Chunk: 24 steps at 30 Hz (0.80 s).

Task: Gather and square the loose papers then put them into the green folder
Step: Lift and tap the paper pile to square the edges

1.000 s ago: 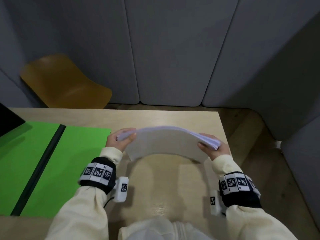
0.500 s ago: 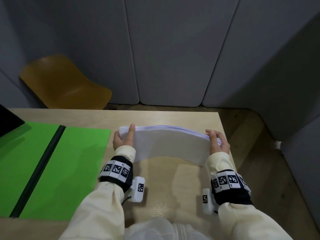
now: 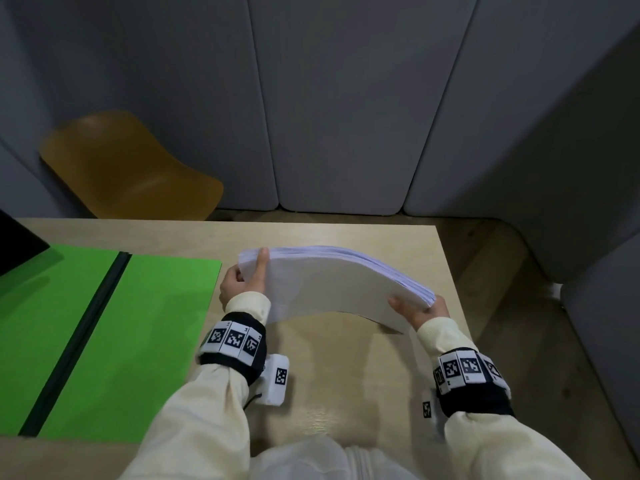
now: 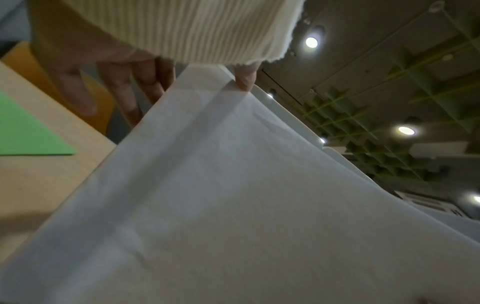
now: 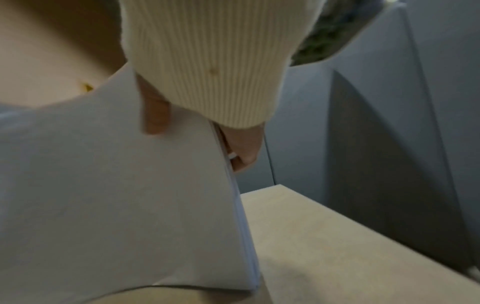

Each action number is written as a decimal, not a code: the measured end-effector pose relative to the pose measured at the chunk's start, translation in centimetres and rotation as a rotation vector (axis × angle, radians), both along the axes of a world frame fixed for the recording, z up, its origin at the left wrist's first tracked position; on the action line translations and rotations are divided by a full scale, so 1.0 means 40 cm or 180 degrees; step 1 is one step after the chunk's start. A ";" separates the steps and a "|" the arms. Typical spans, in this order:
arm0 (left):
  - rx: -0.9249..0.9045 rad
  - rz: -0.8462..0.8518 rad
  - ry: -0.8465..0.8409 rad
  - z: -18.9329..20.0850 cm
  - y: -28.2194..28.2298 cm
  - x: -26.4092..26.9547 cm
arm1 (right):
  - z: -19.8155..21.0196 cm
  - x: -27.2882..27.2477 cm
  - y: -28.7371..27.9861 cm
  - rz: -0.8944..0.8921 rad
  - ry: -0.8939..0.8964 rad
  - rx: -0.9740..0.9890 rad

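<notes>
A thick stack of white papers [image 3: 332,285] [image 4: 233,205] [image 5: 116,205] is held above the wooden table [image 3: 346,375], bowed upward in the middle. My left hand [image 3: 242,282] grips its left end, thumb on the near face and fingers behind. At the lower right end my right hand [image 3: 420,311] pinches the stack, thumb on the near face. The green folder [image 3: 104,341] lies open and flat on the table's left part, a dark spine down its middle. In the left wrist view a corner of the folder [image 4: 31,133] shows beside my fingers [image 4: 124,96].
A yellow chair [image 3: 128,168] stands behind the table's far left. Grey padded panels [image 3: 346,98] wall in the far and right sides. A dark object [image 3: 17,244] sits at the left edge. The table's right edge [image 3: 457,306] drops to the floor.
The right end of the stack has dropped lower and the left end has risen, so the stack now tilts down to the right. Both hands keep their hold.
</notes>
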<state>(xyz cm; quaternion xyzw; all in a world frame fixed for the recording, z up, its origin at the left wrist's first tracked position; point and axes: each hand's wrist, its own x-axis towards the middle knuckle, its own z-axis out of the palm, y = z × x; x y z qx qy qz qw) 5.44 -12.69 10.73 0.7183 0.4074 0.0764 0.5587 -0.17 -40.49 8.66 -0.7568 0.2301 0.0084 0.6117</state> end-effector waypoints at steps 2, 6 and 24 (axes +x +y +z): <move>-0.0144 -0.0129 0.0106 0.009 -0.001 0.003 | 0.002 0.016 0.010 -0.0149 0.0062 -0.0111; -0.0025 -0.0636 -0.0036 0.029 -0.023 0.011 | 0.034 0.043 0.025 -0.0407 0.0004 0.0108; -0.0217 -0.0206 -0.0790 0.012 -0.023 -0.029 | 0.034 -0.010 -0.013 -0.0104 -0.0371 0.0455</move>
